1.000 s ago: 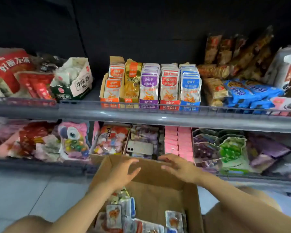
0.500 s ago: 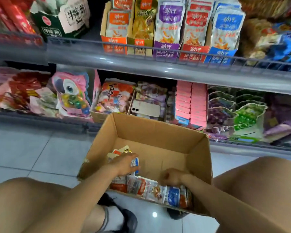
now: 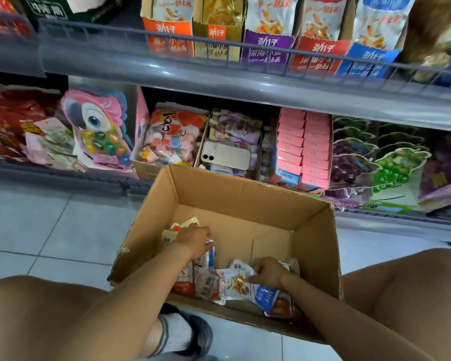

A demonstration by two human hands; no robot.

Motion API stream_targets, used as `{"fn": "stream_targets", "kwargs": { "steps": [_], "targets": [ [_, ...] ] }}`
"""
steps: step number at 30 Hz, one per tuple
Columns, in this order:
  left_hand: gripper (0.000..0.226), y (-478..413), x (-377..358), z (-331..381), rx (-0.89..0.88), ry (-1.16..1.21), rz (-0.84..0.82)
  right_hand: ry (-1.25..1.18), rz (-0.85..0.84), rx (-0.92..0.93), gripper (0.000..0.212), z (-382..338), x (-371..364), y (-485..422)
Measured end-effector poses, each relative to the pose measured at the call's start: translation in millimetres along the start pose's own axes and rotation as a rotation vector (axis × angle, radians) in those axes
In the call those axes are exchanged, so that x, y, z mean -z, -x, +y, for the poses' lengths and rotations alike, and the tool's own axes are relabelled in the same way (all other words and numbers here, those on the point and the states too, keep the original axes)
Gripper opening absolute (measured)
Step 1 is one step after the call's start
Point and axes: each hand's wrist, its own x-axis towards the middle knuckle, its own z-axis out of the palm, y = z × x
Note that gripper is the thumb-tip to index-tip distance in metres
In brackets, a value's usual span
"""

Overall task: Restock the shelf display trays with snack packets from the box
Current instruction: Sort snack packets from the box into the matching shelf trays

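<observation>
Box (image 3: 245, 204) sits open on the floor (image 3: 50, 230), in front of the shelves. Packets (image 3: 206, 282) lie loose along its near side. Left hand (image 3: 195, 241) is inside at left, fingers curled round a few packets. Right hand (image 3: 268, 272) is at near right, fingers pinching a white packet (image 3: 235, 282). Trays (image 3: 268, 48) stand on the upper shelf (image 3: 219, 84).
</observation>
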Motion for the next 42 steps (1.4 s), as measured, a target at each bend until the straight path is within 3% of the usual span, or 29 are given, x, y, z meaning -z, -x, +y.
{"fn": "stream_targets", "kwargs": {
  "steps": [4,6,8,11,16,20,22,29,33,38,42],
  "targets": [
    [0.024,-6,6,1,-0.049,-0.038,-0.075,-0.461,0.092,-0.038,0.030,1,4,-6],
    [0.020,-8,8,-1,-0.067,0.056,-0.091,-0.610,0.087,-0.040,0.034,-2,6,-5],
    [0.018,-8,14,-2,-0.089,0.229,0.006,-0.714,0.120,-0.040,0.041,-8,8,-3],
    [0.014,-1,27,1,-0.143,0.482,0.166,-0.775,0.259,-0.018,0.039,-14,21,1],
    [0.018,11,57,5,-0.258,0.650,0.416,-0.815,0.522,0.185,0.027,-30,62,27],
    [0.017,26,83,14,-0.278,0.795,0.528,-0.861,0.489,0.406,0.002,-53,106,72],
    [0.013,36,93,22,-0.299,0.867,0.552,-0.840,0.458,0.463,0.009,-65,120,88],
    [0.022,80,122,68,-0.388,1.066,0.544,-0.888,0.559,0.591,0.024,-104,132,112],
    [0.025,102,137,88,-0.336,1.166,0.575,-0.912,0.575,0.619,0.017,-120,135,128],
    [0.019,132,155,109,-0.315,1.405,0.417,-0.994,0.760,0.661,0.017,-138,155,154],
    [0.021,149,160,121,-0.383,1.227,0.288,-0.949,0.873,0.743,0.018,-146,180,175]
  ]
}}
